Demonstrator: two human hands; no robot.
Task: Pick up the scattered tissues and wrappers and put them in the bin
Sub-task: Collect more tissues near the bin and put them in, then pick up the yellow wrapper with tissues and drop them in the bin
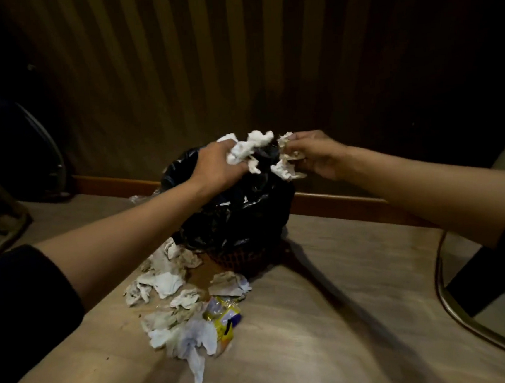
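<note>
A small bin (pixel 240 210) lined with a black plastic bag stands on the floor against the wall. My left hand (pixel 217 165) is over its opening, closed on a wad of white tissues (pixel 249 149). My right hand (pixel 312 155) is beside it over the bin's right edge, gripping crumpled tissues (pixel 285 165). On the floor in front of the bin lie several crumpled tissues (pixel 166 283) and a yellow and purple wrapper (pixel 222 317).
A wooden skirting board (pixel 337 202) runs along the striped wall behind the bin. A curved metal chair frame (pixel 456 304) stands at the right, and another metal frame (pixel 49 154) at the left. The floor is pale wood.
</note>
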